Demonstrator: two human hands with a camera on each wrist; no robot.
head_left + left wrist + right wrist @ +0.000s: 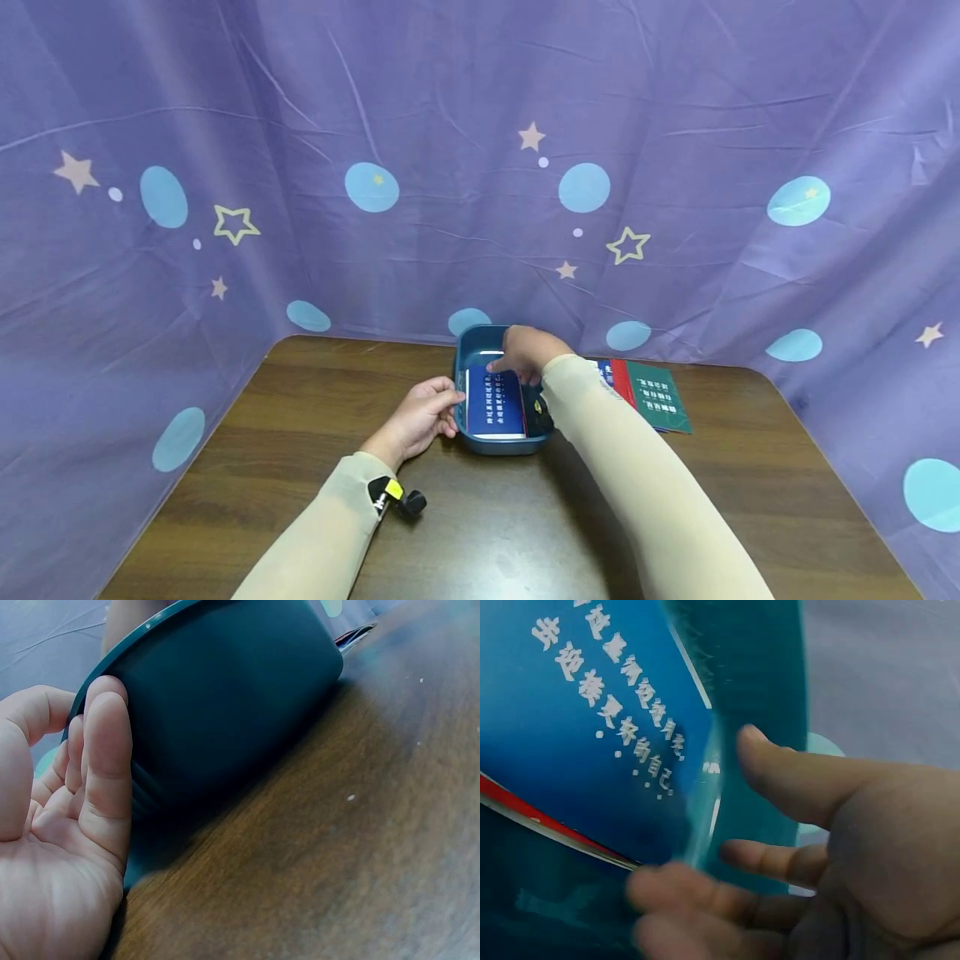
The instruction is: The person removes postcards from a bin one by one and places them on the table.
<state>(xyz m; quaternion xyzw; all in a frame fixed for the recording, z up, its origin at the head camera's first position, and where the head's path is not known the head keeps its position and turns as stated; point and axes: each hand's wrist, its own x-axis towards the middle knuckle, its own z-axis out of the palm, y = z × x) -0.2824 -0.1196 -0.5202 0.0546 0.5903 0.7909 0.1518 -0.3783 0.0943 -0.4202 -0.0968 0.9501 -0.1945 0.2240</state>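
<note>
A teal plastic bin (504,447) stands on the wooden table, with a blue card (491,410) printed with white characters lying inside. My left hand (422,417) holds the bin's left wall, the thumb at the rim and the fingers against the outside, as the left wrist view shows. Over the far part of the bin, my right hand (531,352) reaches in from the right. In the right wrist view its thumb (769,761) and fingers are spread with nothing between them, the fingertips close to the blue card's end. A red-edged item (547,825) shows beneath that card.
Right of the bin, partly behind the right sleeve (622,450), lie a green card (654,398) with white characters, a red strip (622,380) and a bit of blue. A purple curtain (465,250) hangs behind the table (300,408). A small camera (412,502) sits on the left wrist.
</note>
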